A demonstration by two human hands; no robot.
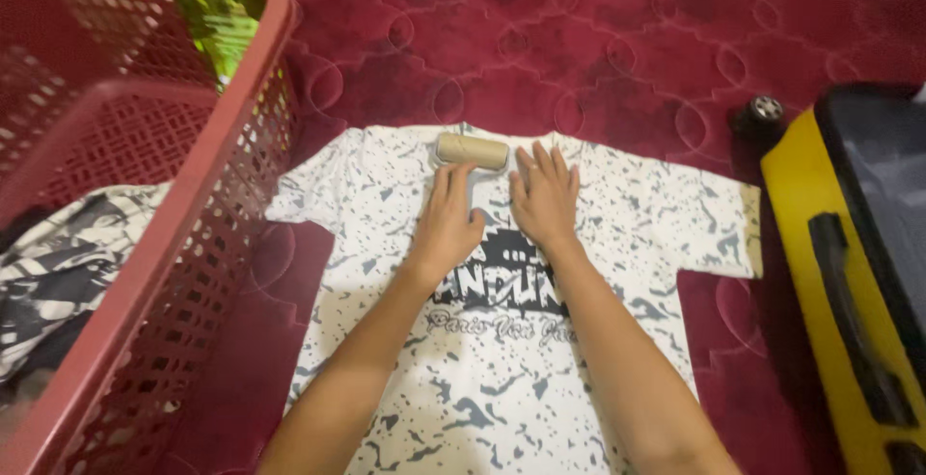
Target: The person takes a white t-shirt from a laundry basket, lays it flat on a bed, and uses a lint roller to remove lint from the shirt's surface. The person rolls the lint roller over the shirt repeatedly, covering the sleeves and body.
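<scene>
Dark red carpet [598, 41] with a raised curving pattern covers the floor; on it we see a white T-shirt [482, 379] speckled with grey-blue splashes, spread flat with its front up, its neck edge away from us and both short sleeves out to the sides; a dark printed design sits across its chest.

Both of our bare arms reach forward over the shirt; our left hand [451, 219] lies on the upper chest, its grip closed around the handle of a lint roller [472, 151], whose tan cylinder lies crosswise at the collar, touching the cloth; the handle is mostly hidden beneath the hand. Our right hand [545, 195] rests just beside the left, palm down and flat on the fabric, fingers stretched out and slightly spread, its grip fully open and holding nothing; its fingertips come close to the right end of the roller.

To the left stands a red plastic laundry basket [207, 224] with perforated walls, its near wall touching or overlapping the shirt's left sleeve; inside it lies a crumpled black-and-white garment [58, 263], and something bright green [217, 2] shows at its far corner. At the right edge lies a yellow suitcase [820, 272] with black trim and a small wheel [765, 108], just beside the right sleeve.
</scene>
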